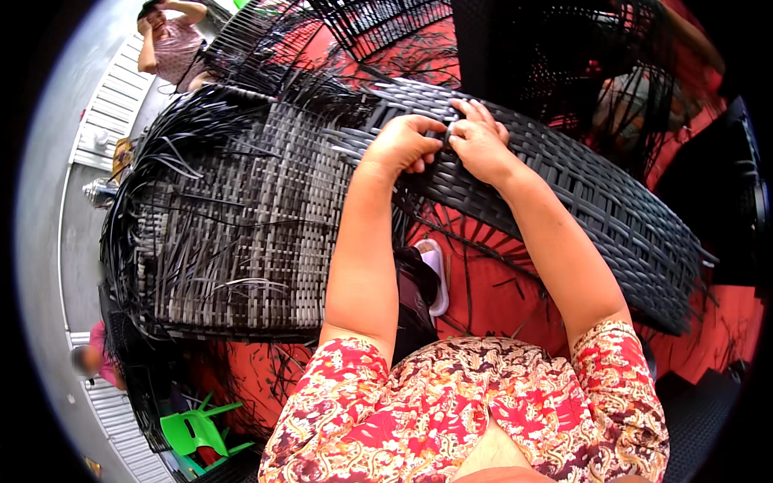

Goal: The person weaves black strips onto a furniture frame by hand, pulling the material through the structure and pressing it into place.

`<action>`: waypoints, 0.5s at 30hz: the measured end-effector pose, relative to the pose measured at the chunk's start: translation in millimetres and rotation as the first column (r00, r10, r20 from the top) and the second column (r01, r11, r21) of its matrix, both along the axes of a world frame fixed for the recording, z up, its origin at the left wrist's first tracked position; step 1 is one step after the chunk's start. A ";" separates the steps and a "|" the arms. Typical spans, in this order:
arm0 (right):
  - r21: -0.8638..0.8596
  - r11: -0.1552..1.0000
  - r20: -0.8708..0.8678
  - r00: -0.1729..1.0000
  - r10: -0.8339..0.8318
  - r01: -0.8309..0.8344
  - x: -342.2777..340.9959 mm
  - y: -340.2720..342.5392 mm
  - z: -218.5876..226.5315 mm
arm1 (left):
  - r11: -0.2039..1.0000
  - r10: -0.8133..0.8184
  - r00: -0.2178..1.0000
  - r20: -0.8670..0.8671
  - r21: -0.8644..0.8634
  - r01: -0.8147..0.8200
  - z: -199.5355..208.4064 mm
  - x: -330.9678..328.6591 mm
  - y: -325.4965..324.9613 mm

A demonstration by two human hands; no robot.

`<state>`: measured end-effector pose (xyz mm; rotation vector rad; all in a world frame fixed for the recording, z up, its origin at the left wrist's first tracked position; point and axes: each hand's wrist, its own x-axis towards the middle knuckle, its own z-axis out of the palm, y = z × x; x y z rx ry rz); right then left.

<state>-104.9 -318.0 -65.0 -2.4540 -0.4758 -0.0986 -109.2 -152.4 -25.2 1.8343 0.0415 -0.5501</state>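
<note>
The person works on a large woven panel [564,185] of dark grey flat strips, a curved piece of wicker-like furniture that lies across the lap and over the red floor [499,298]. Both hands meet on its upper edge, near the middle of the view. The left hand [403,145] is curled, its fingers bent around the edge of the weave, and it seems to hold the panel steady. The right hand [479,141] touches the left; its thumb and first fingers are pressed together, pinching what looks like the end of one thin strip [448,133], while the other fingers lie flat on the weave.

The step in hand appears to be the weaving or tucking of one strip into the finished band. The next move probably calls for a firm pull on the strip along its row, with the left hand staying as a brace, so that the row closes without a gap.

The long axis of the panel runs from the upper left, at the hands, down to the lower right, in a bent arc. To the left, a second part of the weave [233,233] is lighter and looser, and many free strip ends [173,121] stick out towards the left and upward. A green plastic chair [193,431] stands low on the left.
</note>
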 end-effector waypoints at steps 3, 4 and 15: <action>0.027 1.000 -0.044 0.999 0.002 -0.001 -3.6 -3.3 5.3 | 0.995 -0.063 0.998 -0.029 0.071 0.065 7.5 3.7 -4.5; 0.022 1.000 -0.037 0.999 0.001 -0.001 -4.1 -3.8 4.7 | 0.990 -0.098 0.994 -0.039 0.099 0.101 10.4 6.1 -4.6; 0.027 1.000 -0.015 1.000 0.004 -0.004 -4.3 -2.3 3.1 | 0.986 -0.148 0.986 -0.073 0.065 0.153 11.1 10.3 3.5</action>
